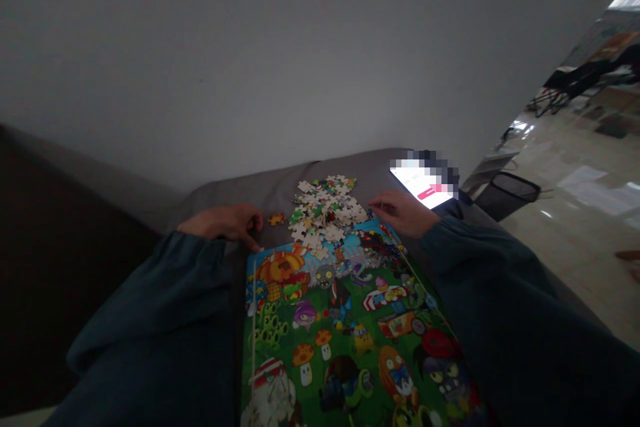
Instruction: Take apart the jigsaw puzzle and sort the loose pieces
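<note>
Two half-open hands, the left grip (220,225) and the right grip (400,212), hold nothing visible beside a heap of loose jigsaw pieces (325,210) on a gray cushion (360,170); nothing looks assembled, and one stray piece (276,219) lies apart, beyond a printed puzzle box lid (345,327).

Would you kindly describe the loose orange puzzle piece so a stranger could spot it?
On the grey sofa, find the heap of puzzle pieces above the picture board. Just left of it, by the left hand, one orange piece lies alone.
</note>
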`<state>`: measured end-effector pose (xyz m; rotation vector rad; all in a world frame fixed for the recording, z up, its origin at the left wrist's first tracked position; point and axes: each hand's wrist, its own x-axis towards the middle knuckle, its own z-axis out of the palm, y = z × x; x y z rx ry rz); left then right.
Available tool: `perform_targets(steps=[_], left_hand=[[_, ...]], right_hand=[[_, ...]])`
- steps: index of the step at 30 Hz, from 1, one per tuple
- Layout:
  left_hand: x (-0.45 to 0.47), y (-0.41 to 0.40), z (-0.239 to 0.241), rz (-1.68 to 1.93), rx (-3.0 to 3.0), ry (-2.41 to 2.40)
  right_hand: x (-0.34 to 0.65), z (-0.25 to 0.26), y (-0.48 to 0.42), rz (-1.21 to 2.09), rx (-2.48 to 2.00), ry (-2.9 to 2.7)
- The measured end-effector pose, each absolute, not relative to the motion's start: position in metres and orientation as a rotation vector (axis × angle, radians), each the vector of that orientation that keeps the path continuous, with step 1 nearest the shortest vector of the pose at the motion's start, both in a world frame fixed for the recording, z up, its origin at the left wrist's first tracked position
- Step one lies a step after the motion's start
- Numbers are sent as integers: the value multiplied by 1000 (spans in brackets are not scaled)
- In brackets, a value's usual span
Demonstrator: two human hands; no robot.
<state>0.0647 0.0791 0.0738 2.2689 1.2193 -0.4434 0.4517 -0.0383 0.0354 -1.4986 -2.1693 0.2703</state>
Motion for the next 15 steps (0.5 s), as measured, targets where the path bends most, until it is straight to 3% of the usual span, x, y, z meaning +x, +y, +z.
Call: perform_targets(steps=[4,15], left_hand=[[65,80,73,-435,2270,1218],[64,84,71,-386,2261,1206]], right_hand=[[449,40,-43,455,-1504,-2261],[443,50,-47,561,-1448,-2446]])
